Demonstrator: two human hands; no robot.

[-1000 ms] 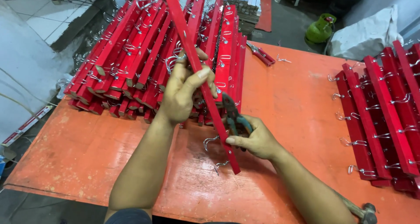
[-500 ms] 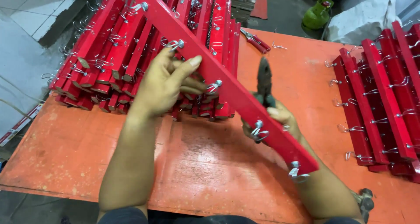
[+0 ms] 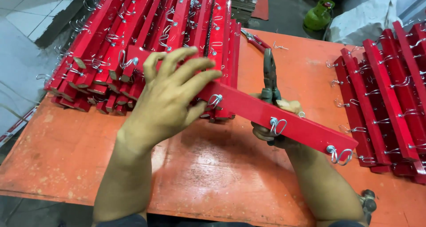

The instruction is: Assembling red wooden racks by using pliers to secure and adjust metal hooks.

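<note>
Orange metal worktable (image 3: 213, 182): bare sheet surface, scuffed, filling most of the view.

Large stack of red slats (image 3: 146, 36): piled at 11 o'clock, each fitted with wire hooks along its face, ends toward the viewer.

Second stack of red slats (image 3: 390, 94): at 3 o'clock, laid side by side, hooks showing.

White sack (image 3: 368, 18) and green gas cylinder (image 3: 318, 15): on the floor beyond the table, 1 o'clock.

Red slat in hand (image 3: 293, 123): held above the table centre, running from 10 o'clock down to 4 o'clock, three wire hooks (image 3: 277, 126) visible on its face.

Left hand (image 3: 171, 98): fingers spread and curled over the slat's upper end, gripping it.

Right hand (image 3: 277, 129): mostly hidden behind the slat, closed around the handles of dark pliers (image 3: 269, 76), whose nose points up toward 12 o'clock.

Red-handled pliers (image 3: 256, 41): lying on the table at 12 o'clock, a loose wire hook (image 3: 279, 46) just beside them.
</note>
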